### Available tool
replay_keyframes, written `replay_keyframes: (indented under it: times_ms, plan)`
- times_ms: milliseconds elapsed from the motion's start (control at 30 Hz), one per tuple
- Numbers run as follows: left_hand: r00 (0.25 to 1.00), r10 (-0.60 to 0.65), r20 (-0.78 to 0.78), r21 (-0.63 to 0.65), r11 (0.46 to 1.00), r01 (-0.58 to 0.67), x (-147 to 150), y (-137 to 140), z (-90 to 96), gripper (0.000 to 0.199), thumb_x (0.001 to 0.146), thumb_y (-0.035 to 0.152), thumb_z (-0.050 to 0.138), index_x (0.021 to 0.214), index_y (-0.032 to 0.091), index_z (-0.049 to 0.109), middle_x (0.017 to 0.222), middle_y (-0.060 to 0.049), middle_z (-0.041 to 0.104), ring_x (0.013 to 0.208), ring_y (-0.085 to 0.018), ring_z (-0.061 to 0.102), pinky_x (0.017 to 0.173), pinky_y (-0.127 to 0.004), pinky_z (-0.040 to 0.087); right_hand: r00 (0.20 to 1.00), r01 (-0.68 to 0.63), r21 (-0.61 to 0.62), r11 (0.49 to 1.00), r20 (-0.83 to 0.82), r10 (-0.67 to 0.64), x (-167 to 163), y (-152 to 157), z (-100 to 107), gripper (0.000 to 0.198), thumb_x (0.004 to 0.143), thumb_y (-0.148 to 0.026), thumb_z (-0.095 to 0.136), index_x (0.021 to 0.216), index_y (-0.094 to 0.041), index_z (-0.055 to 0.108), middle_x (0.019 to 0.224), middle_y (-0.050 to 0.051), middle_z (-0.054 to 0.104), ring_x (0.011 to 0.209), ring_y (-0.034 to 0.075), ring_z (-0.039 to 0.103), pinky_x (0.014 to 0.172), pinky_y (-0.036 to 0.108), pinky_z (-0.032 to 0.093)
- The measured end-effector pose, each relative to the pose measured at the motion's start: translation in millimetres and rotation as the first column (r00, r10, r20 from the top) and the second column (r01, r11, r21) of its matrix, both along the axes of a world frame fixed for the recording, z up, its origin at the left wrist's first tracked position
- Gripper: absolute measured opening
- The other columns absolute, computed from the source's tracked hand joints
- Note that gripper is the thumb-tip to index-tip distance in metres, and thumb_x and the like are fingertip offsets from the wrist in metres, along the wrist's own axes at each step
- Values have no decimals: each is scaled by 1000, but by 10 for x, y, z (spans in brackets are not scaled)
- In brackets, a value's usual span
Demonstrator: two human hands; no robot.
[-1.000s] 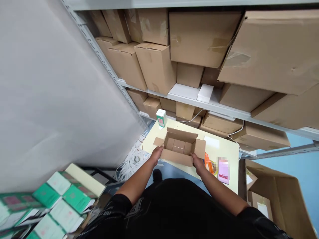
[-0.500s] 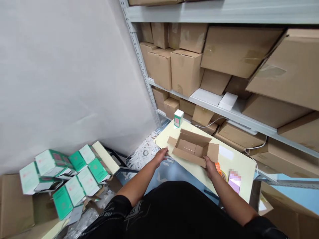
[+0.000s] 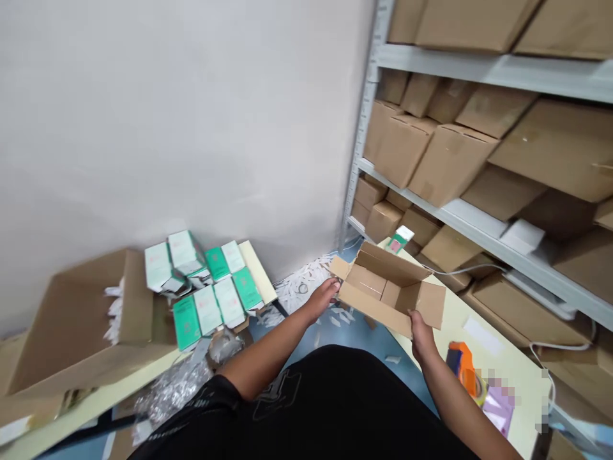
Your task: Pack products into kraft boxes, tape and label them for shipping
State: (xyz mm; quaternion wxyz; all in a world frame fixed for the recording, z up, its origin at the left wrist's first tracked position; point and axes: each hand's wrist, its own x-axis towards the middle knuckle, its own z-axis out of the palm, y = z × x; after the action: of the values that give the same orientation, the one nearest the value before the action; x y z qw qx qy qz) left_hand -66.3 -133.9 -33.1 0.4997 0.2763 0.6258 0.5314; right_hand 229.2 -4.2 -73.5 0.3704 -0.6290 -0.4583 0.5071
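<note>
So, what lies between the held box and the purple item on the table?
The head view shows the right hand, gripping the box, then an orange tape dispenser.

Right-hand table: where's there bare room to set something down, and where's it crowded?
Bare tabletop shows between the open carton and white sheet; another patch lies between that sheet, the purple item and white cable. It's crowded where the orange tape dispenser sits close to the purple item.

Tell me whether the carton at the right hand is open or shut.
Open: the carton has its end flap beside the right hand folded outward, and its inside bottom shows.
</note>
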Motion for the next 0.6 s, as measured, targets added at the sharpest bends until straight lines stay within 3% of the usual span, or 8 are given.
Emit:
replay_keyframes:
  times_ms: [167,300,433,600]
  plan:
    - [984,137,-112,67,989,-130,-344,-662,143,52,89,58,62,122,19,68,118,-10,74,110,-29,66,93,-38,52,993,-103,-21,994,63,104,-597,-295,289,63,76,-54,70,126,-16,67,130,11,73,118,31,68,95,34,57]
    - [927,338,-160,124,939,-321,-436,-1117,163,46,90,59,59,113,20,70,114,-8,74,111,-29,66,96,-37,50,957,-283,-19,959,58,283,-992,-262,423,69,74,-52,73,132,-14,65,134,11,71,123,32,66,98,36,56]
    - [834,540,-110,142,839,-525,-376,-1531,146,54,91,69,54,107,20,69,110,-9,74,106,-27,66,92,-37,52,860,-510,53,859,20,510,-1461,-163,435,69,75,-51,73,134,-16,65,136,9,70,125,30,65,101,35,55]
    - [633,763,-128,105,645,-757,-294,-2200,129,52,86,67,61,102,19,69,107,-10,73,105,-27,66,89,-37,52,729,-684,21,729,-2,684,-2062,-321,422,64,73,-53,73,126,-18,68,132,8,73,123,31,67,100,36,57]
